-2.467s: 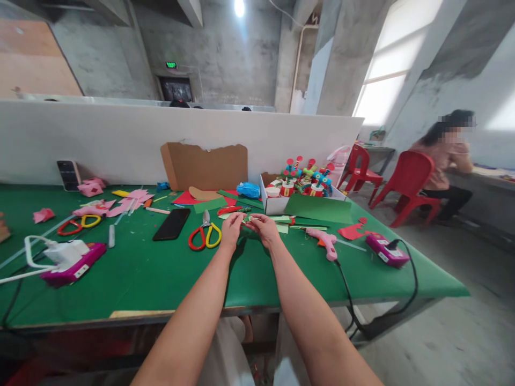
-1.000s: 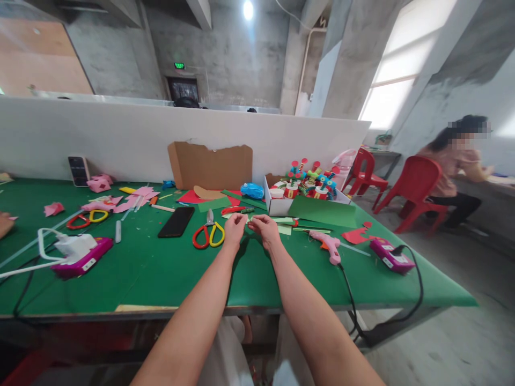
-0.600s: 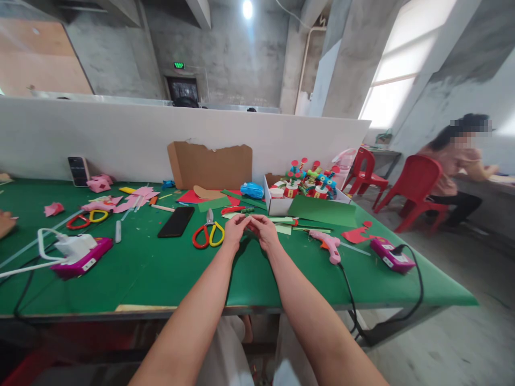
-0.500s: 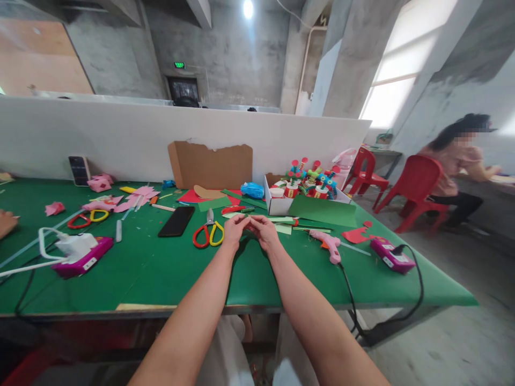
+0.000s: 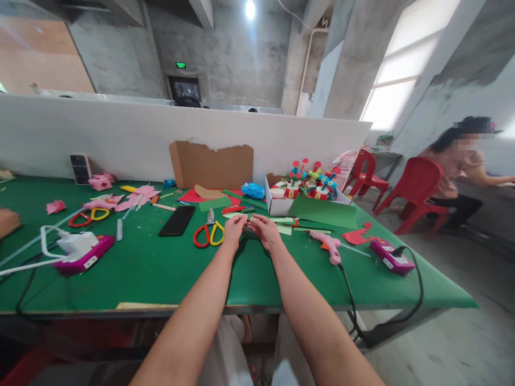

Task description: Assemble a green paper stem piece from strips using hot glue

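Paper strip (image 5: 249, 219) pinched between left hand (image 5: 234, 228) and right hand (image 5: 264, 230); box (image 5: 277, 206) holds figures (image 5: 309, 183)

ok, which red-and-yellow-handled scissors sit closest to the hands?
The scissors just left of the left hand, beside the flat black phone; the other scissors lie far left near pink paper scraps.

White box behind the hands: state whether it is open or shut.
Open. The white box has no lid across its top, and colourful craft figures stand inside it, sticking up well above its rim.
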Available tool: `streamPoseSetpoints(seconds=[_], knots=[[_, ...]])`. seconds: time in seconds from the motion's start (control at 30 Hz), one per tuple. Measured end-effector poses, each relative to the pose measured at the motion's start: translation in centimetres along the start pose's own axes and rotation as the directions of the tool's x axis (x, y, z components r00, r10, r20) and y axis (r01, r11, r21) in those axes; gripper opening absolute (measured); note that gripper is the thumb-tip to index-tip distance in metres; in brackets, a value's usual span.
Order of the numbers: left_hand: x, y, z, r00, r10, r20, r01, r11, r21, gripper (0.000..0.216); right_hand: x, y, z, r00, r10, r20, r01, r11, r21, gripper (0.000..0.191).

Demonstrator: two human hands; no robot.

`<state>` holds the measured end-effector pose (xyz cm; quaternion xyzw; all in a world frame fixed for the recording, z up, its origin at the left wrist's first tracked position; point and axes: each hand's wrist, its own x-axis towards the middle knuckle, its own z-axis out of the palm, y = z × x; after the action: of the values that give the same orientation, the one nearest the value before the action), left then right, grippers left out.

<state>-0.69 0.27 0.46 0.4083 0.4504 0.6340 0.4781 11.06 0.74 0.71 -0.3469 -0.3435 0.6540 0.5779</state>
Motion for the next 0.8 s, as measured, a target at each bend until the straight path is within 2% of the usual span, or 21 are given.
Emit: streamPoseSetpoints(seconds=[0.2,0.33,0.63,0.8], knots=[[-0.29,0.34,0.19,1.0,-0.01,0.016,0.01,1.0,0.028,0.052,0.53,0.01,-0.16,0.988,-0.098,-0.12,0.101,0.995,0.016,0.027],[-0.71,0.47,0.73,0.998,0.022,0.06,-0.026,0.998,0.057,0.051,0.48,0.16,-0.1,0.98,-0.103,-0.169,0.099,0.994,-0.034,0.029],[-0.22,-0.05,0.49,0.996,0.079,0.046,-0.08,0.997,0.022,0.039,0.07,0.64,0.45,0.999,-0.036,-0.032,0.038,0.997,0.063,0.029],[-0.27,-0.25,0.58,0.996,0.069,0.051,-0.071,0.997,0.034,0.034,0.28,0.66,0.12,0.997,-0.062,-0.04,0.063,0.998,0.012,0.028]])
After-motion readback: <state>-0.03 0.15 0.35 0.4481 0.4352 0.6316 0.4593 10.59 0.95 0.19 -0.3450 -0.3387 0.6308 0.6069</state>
